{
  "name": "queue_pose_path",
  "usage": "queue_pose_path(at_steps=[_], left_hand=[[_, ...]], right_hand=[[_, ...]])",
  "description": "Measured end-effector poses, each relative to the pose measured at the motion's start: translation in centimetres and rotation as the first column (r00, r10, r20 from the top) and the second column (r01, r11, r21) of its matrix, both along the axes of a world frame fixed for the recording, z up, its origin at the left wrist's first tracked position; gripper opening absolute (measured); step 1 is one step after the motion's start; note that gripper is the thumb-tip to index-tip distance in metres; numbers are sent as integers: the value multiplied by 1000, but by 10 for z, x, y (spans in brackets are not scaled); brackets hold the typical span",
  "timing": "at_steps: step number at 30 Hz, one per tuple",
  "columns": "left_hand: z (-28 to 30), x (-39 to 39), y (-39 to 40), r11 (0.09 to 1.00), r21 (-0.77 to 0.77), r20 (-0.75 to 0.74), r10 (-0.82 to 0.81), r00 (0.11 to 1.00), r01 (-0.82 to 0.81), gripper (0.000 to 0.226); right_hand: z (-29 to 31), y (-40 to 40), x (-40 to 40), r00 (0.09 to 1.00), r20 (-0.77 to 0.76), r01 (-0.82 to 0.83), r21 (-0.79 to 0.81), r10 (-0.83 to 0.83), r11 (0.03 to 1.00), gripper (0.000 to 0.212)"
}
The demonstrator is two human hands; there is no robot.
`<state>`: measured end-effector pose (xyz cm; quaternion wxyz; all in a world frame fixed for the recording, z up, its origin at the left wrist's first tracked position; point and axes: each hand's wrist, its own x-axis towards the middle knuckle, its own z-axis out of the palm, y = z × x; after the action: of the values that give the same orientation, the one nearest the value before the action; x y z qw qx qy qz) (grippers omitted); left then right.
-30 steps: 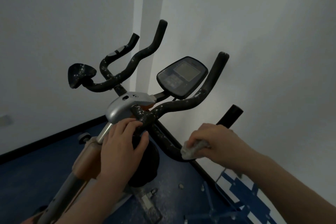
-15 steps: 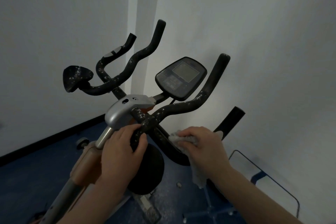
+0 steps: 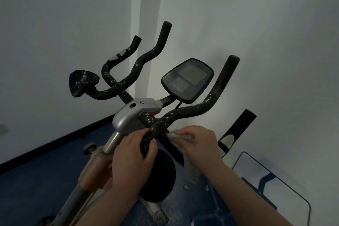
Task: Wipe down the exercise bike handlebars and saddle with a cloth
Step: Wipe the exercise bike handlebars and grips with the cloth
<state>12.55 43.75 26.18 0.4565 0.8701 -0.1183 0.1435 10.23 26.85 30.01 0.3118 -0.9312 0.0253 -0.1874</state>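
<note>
The exercise bike's black handlebars (image 3: 185, 113), flecked with white marks, spread out from a silver stem clamp (image 3: 128, 115). My left hand (image 3: 134, 154) grips the near end of the centre bar just below the clamp. My right hand (image 3: 200, 143) presses a pale grey cloth (image 3: 185, 152) against the lower right bar, close to where it joins the centre; part of the cloth hangs below the hand. The saddle is out of sight.
A dark console (image 3: 188, 80) with a grey screen sits above the bars. A padded elbow rest (image 3: 82, 82) sticks out on the left. White walls stand close behind, over a blue floor (image 3: 36, 180). A blue metal frame (image 3: 271, 178) stands at the lower right.
My right hand has slid the cloth up and left along the lower right bar, towards the centre junction. My left hand has kept its grip.
</note>
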Motion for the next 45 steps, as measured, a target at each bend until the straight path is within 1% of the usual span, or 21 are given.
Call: queue_pose_path(at_steps=[1,2,5,6,9,11,13,14,17,20,23,25,27,29,31,32,35,37,39,41,45], left_hand=[[0,0,0,1000,3,-2,-1,1000,1,29],[0,0,0,1000,9,-2,-1,1000,1,29],[-2,2,2,1000,22,-14,-4,1000,5,40],[-2,3,2,1000,22,-15,-7,1000,7,41],[0,3,1,1000,13,-13,-1,1000,1,31],[0,2,1,1000,16,-9,-1,1000,1,29],[-1,1,1,1000,15,-18,-4,1000,5,29],[-2,2,1,1000,16,-20,-6,1000,7,29],[-2,3,1,1000,13,-10,0,1000,0,28],[1,2,1,1000,8,-14,-14,1000,15,28],[6,0,3,1000,-3,-49,-12,999,12,28],[8,-1,7,999,-30,-94,-34,995,31,29],[13,-3,8,999,29,-54,-35,998,37,33],[22,-7,1,994,94,45,-68,997,63,38],[39,-17,-20,977,89,130,-205,970,194,32],[47,-23,-33,957,57,121,-290,949,285,29],[47,-35,-77,894,-107,-40,-440,897,434,36],[36,-37,-100,892,-51,-112,-451,885,449,39],[27,-37,-112,889,4,-166,-451,877,458,42],[21,-38,-117,894,12,-181,-439,880,449,43],[19,-39,-118,901,-3,-149,-429,891,433,43]], right_hand=[[0,-2,-1,999,5,33,30,-34,999,12],[2,-4,-4,1000,-3,5,44,-5,999,14],[12,1,-6,971,-108,-208,38,211,977,14],[13,4,-1,962,-143,-231,30,233,972,15],[7,9,16,987,-114,-115,9,115,993,14],[3,7,19,997,-71,2,60,3,998,9],[3,1,15,994,-57,99,47,-97,994,6],[3,-1,11,991,-74,112,41,-109,993,6],[7,8,8,989,-146,41,83,-28,996,6],[6,15,20,990,-124,79,128,-63,989,3],[13,6,15,975,-186,110,-91,-125,990,10],[26,-9,-3,980,-158,98,-141,-120,985,15],[43,-33,-25,985,-111,108,-213,-134,971,24],[62,-64,-41,978,-63,171,-314,-200,934,25],[86,-98,-50,970,12,227,-400,-242,888,20],[99,-112,-50,967,39,243,-432,-251,868,18],[124,-139,-37,962,57,258,-492,-265,831,19],[130,-144,-23,966,-29,199,-547,-256,813,21],[134,-140,-10,956,-199,39,-646,-217,763,23],[141,-134,-1,926,-328,-92,-679,-189,728,23],[153,-124,14,885,-434,-233,-726,-168,646,14]])
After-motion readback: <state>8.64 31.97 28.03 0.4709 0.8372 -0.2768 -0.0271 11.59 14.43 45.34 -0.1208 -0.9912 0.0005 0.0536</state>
